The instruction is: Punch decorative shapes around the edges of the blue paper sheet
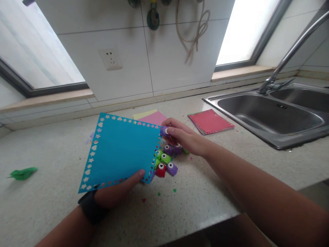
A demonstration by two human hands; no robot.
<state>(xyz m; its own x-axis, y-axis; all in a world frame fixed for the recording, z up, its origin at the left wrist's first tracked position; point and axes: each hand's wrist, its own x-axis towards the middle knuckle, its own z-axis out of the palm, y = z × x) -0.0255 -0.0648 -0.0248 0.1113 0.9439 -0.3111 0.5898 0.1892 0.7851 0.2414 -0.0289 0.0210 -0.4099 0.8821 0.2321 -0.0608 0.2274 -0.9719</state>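
A blue sheet of paper is held up above the counter, its edges lined with punched hearts, stars and flowers. My left hand grips its lower edge, thumb on top and the other fingers hidden beneath. At the sheet's upper right corner, my right hand is closed around a purple craft punch, which touches the paper's edge. Below that hand lie several more punches, among them a red punch, a green punch and a purple punch. The sheet partly covers this group.
Pink paper and yellow paper lie behind the blue sheet. A stack of red bordered sheets sits near the steel sink. A crumpled green piece lies at left; small punched scraps dot the counter.
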